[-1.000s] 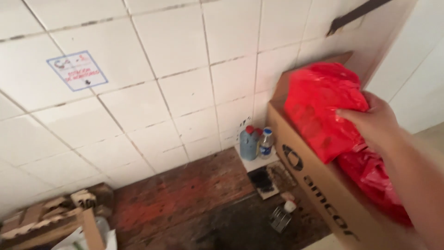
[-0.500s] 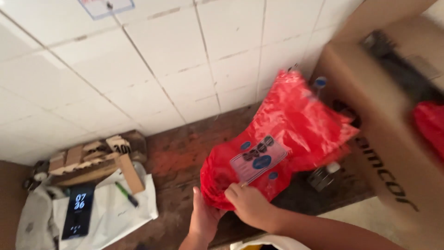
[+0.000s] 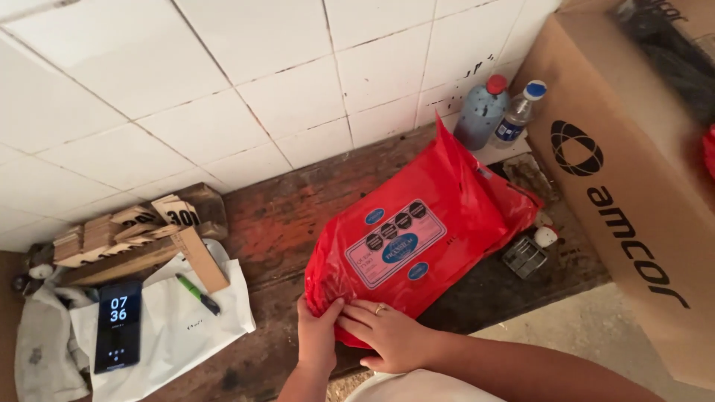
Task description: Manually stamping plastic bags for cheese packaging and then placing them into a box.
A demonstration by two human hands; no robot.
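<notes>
Both forearms are bare of sleeves, and the right hand [image 3: 391, 335] wears a thin ring on one finger.
</notes>
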